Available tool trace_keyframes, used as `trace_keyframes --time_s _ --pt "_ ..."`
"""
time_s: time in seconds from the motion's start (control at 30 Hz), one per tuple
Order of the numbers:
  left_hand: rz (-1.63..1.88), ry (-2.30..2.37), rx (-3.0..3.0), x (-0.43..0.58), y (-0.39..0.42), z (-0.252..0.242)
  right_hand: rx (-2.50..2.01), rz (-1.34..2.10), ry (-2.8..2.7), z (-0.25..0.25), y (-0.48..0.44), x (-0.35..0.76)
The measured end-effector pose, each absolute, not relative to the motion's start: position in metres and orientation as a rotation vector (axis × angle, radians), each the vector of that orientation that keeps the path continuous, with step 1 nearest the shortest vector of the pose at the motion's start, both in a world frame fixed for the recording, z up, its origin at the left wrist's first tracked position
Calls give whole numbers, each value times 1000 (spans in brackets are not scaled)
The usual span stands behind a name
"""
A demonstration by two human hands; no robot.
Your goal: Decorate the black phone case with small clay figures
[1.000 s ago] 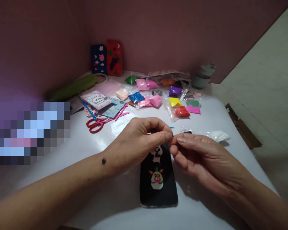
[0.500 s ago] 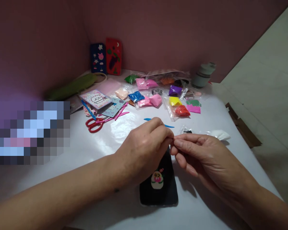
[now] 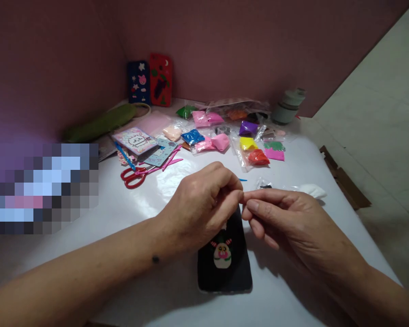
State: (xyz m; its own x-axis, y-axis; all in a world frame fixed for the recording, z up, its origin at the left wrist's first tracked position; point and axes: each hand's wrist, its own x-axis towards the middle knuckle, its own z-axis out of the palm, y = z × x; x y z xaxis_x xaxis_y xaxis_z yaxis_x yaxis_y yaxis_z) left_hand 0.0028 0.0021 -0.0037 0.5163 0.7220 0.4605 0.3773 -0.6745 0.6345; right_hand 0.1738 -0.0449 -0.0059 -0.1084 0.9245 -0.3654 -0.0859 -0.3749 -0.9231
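Above the far end of a black phone case (image 3: 235, 272), my left hand (image 3: 204, 204) and my right hand (image 3: 282, 218) meet at the fingertips. Both are pinched closed; whatever sits between the fingers is too small or too hidden to name. On the case, which lies flat, is a small cream clay figure (image 3: 222, 261) with pink, green and striped parts. A bit of white shows above it, partly under my left hand. The tip of a blue modelling tool (image 3: 242, 180) peeks out behind my left hand.
Red-handled scissors (image 3: 133, 177) and cards (image 3: 136, 141) lie at the left. Several bags of coloured clay (image 3: 221, 141) spread across the back. A blue case (image 3: 138, 82) and a red case (image 3: 161, 79) lean on the wall. A bottle (image 3: 288, 106) stands back right; a white packet (image 3: 311, 192) lies nearer.
My left hand has rolled and shifted slightly left and up, uncovering more of the clay figure and hiding most of the blue tool. The right hand has barely moved.
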Motion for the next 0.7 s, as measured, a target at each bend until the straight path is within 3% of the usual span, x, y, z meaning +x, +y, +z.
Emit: trace_keyframes --time_s 0.3,0.7 --pt "693 918 1518 3 2 9 -1327 1575 -905 -6 -40 175" --pt "562 599 922 -1 10 2 -1279 1587 -833 -5 -35 175"
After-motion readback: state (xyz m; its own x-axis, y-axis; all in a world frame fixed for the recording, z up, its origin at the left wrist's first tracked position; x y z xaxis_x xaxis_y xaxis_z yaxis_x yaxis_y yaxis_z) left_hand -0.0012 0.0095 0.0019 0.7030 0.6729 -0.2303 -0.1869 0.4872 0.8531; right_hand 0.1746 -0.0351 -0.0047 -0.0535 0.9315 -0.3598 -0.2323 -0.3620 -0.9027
